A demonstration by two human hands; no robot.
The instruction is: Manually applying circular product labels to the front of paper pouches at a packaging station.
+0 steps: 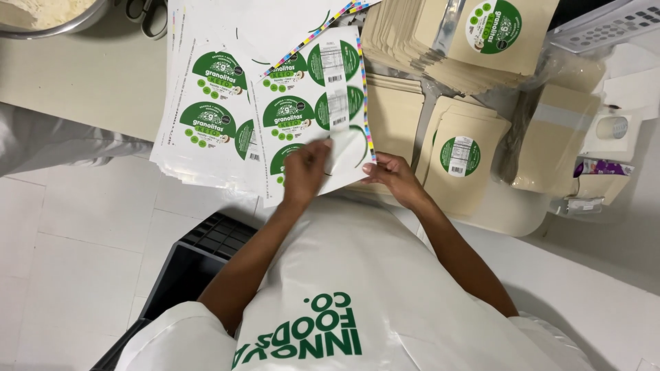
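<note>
Nearby, a stack of tan pouches [405,34] crowds the beige table [89,82], one labelled pouch [464,172] just right of the hands. The left hand [306,172] pinches a peeled label [344,154] on the sticker sheet [313,103] (green round labels), fingers together; the right hand [395,175] clamps the sheet's lower corner. A black crate [199,261] stands on the white tiled floor [69,240].
</note>
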